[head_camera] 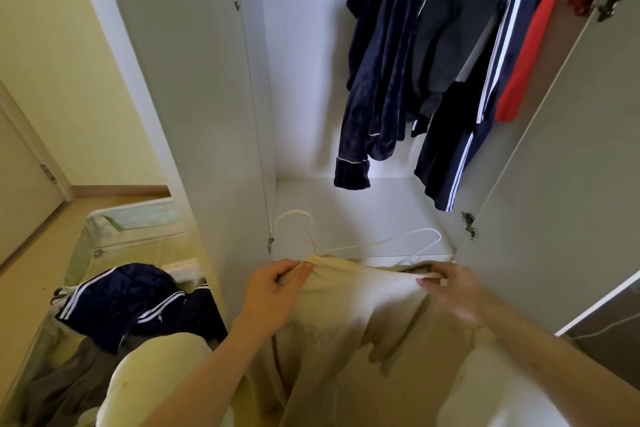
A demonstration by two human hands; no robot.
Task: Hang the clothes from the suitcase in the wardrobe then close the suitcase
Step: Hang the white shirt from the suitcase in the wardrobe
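White wardrobe open ahead; before it, left hand and right hand pinch a beige garment onto a hanger, hanging likely next.

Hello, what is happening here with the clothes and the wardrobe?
A person is fitting a beige garment onto a white hanger in front of the open wardrobe. The left hand pinches the cloth near the hanger's hook, and the right hand holds the other shoulder. Several dark garments and a red one already hang inside. The suitcase is open, with navy striped clothes in it.
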